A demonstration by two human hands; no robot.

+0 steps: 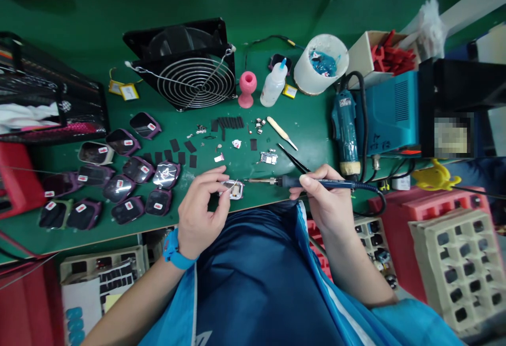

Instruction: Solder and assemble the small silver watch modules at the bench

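My right hand (328,195) is closed round the dark blue handle of a soldering iron (292,181), whose tip points left. Black tweezers (292,157) stick out from the same hand, points up and left. My left hand (205,201) is at the small open watch case (237,190) near the table's front edge, its thumb and fingers pinched on a thin pale wire (234,185). The iron's tip is just right of the case; I cannot tell whether they touch. A small circuit board (269,157) and a pale-handled tool (281,132) lie beyond.
Several smartwatches (118,188) cover the left of the green table (245,219). A black fan (193,71), pink holder (247,90), squeeze bottle (273,85) and white tub (312,79) stand behind. At right are a blue electric screwdriver (348,130) and a teal station (391,114).
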